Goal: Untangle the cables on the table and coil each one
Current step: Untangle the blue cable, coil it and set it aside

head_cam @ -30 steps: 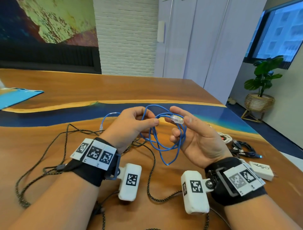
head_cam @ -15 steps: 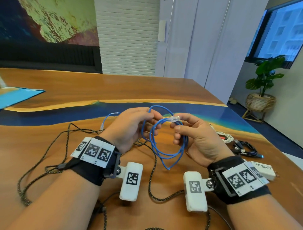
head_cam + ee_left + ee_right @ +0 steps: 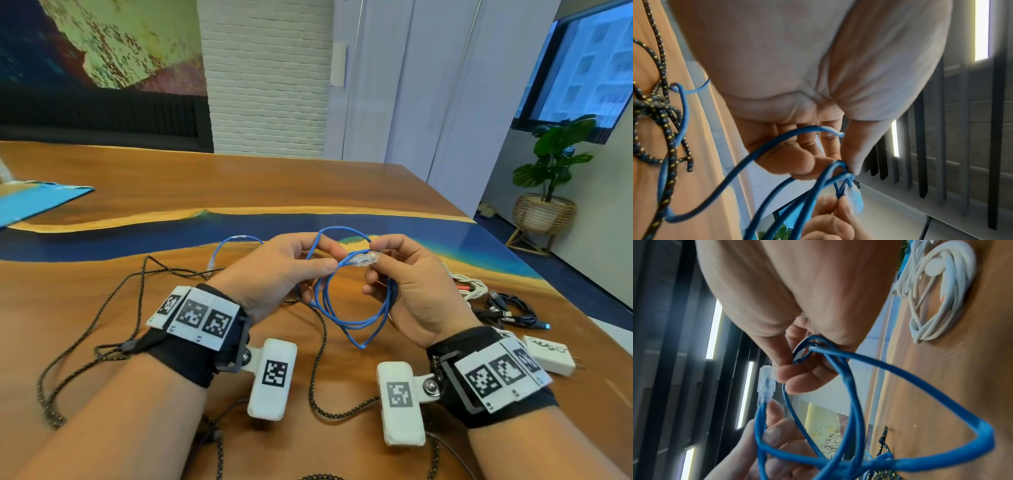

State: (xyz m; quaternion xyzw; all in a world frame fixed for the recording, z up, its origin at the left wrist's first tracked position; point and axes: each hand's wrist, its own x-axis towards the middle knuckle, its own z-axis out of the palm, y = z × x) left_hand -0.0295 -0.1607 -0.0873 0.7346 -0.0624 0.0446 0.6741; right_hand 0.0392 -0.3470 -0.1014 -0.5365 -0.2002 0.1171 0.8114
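Above the wooden bench (image 3: 239, 178), both hands hold the blue Ethernet cable (image 3: 356, 322) in hanging loops: left hand (image 3: 274, 274) pinches the strands, right hand (image 3: 411, 291) pinches beside its clear plug (image 3: 363, 259). Light, springy; best gripped where loops cross.

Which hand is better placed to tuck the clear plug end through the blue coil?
Right hand, probably: its fingertips pinch the clear plastic plug, while the left hand holds the thin blue cable's loops.
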